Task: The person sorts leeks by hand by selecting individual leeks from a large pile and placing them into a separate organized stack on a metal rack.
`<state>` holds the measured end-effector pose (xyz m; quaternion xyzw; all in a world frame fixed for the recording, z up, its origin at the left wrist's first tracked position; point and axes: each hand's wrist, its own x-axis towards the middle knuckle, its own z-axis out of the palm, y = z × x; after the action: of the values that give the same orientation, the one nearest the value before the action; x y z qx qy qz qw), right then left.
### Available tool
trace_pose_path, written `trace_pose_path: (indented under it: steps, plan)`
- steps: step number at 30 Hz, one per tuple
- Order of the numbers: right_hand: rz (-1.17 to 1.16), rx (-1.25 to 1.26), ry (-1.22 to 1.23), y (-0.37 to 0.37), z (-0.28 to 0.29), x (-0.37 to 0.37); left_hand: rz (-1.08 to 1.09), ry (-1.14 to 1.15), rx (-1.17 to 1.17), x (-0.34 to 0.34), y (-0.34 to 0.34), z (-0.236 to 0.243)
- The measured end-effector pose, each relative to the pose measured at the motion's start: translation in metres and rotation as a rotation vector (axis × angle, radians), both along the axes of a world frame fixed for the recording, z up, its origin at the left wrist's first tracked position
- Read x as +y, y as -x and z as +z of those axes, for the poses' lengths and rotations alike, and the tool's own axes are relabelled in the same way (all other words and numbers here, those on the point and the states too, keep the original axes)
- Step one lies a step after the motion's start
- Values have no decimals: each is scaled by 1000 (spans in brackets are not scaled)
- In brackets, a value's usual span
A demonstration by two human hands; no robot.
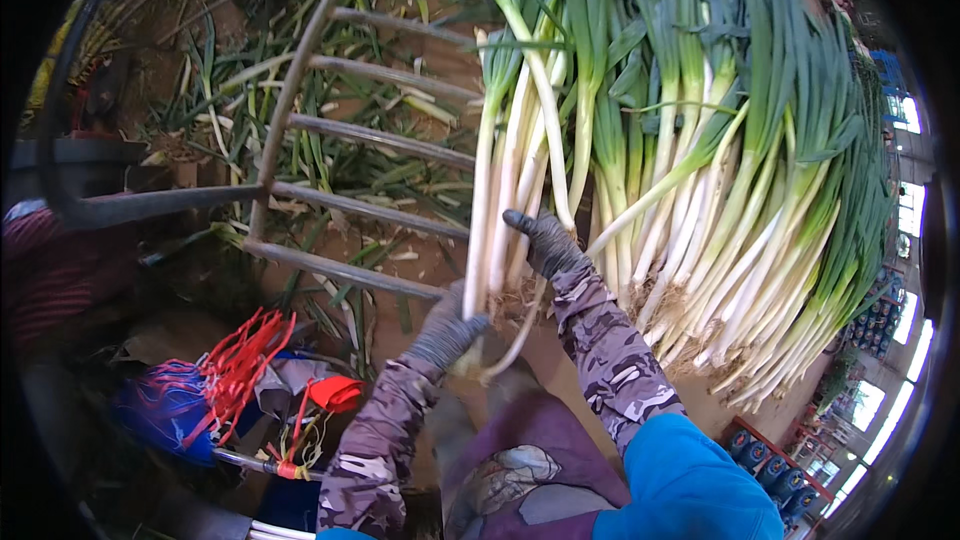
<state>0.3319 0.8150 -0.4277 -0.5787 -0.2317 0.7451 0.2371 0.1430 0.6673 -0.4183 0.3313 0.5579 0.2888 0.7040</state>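
Observation:
Long green onions with white stems and green tops lie in a wide pile (720, 200) on the right, their root ends toward me. My left hand (447, 328), in a grey glove, is closed around the white lower ends of a few green onions (482, 210) at the pile's left edge. Higher up and to the right, my gloved right hand (550, 243) is closed on a green onion stem, its thumb side pointing left; some fingers are hidden. A bent stem (522, 335) hangs below that hand. Roots (515, 300) show between the two hands.
A metal rack with bars (380, 140) stands left of the pile. Cut green leaves (350, 180) litter the floor beyond it. Red ties (245, 365), blue strips (165, 410) and a red piece of cloth (336, 393) lie at the lower left. Blue-topped containers (765, 470) stand at the lower right.

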Motion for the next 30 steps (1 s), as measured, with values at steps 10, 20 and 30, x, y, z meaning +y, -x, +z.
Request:
trace_pose_path:
  steps: [10, 20, 30]
  plan:
    - [12, -26, -1, -34, 58, -27, -37, -295, 588, -8, 50, 9]
    - [837, -837, -367, -15, 93, -51, 62, 264, -247, 9, -11, 49]
    - [187, -545, -368, -5, 101, -2, 90, 105, -159, 0, 2, 59]
